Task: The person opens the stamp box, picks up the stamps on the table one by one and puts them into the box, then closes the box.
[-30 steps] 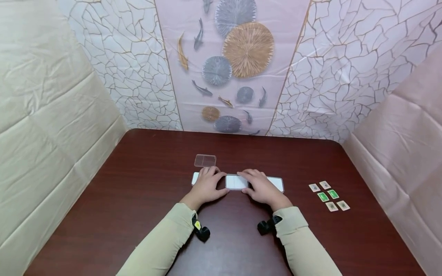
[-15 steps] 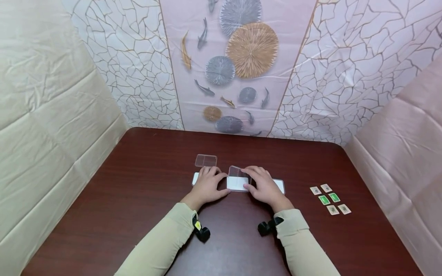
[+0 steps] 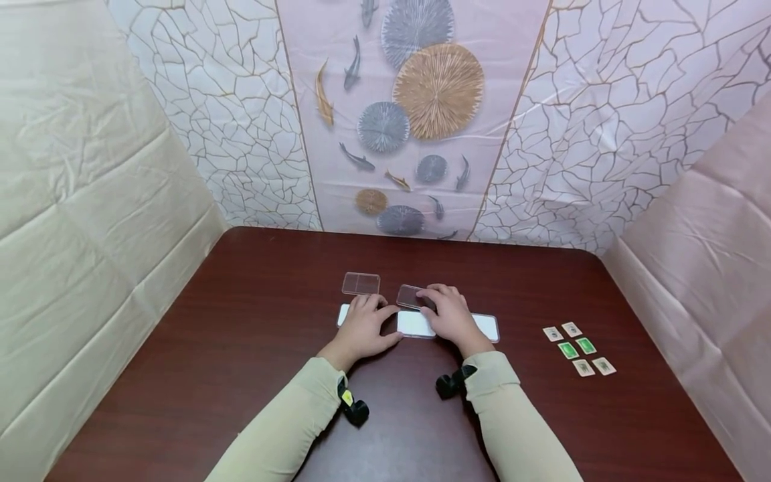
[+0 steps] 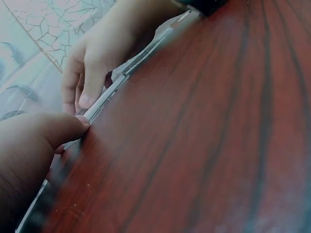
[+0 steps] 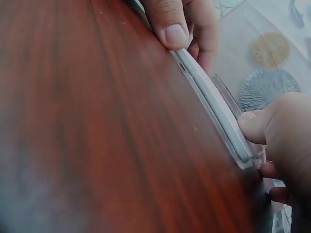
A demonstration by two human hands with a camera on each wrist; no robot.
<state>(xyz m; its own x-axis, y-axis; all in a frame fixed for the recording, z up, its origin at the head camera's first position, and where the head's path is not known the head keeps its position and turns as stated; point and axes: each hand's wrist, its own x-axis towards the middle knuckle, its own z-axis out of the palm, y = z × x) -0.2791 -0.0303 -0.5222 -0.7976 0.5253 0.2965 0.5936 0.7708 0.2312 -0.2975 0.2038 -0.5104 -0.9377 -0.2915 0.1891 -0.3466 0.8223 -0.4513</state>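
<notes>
Head looks down; close wrist views share hands (image 4: 106, 52).

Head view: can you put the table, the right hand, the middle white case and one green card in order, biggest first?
1. Table
2. Right hand
3. Middle white case
4. Green card (both look alike)

A dark reddish-brown, wood-grained table (image 3: 211, 375) carries, at right, two small green rectangular cards (image 3: 568, 350) between two pairs of small pale rectangular cards (image 3: 583, 367). Behind stands a pale pink fabric panel (image 3: 512, 67) printed with fish and discs, flanked by white crack-patterned fabric (image 3: 241, 120). Plain cream fabric (image 3: 90, 234) covers the left side; plain pinkish fabric (image 3: 693, 254), the right.
</notes>
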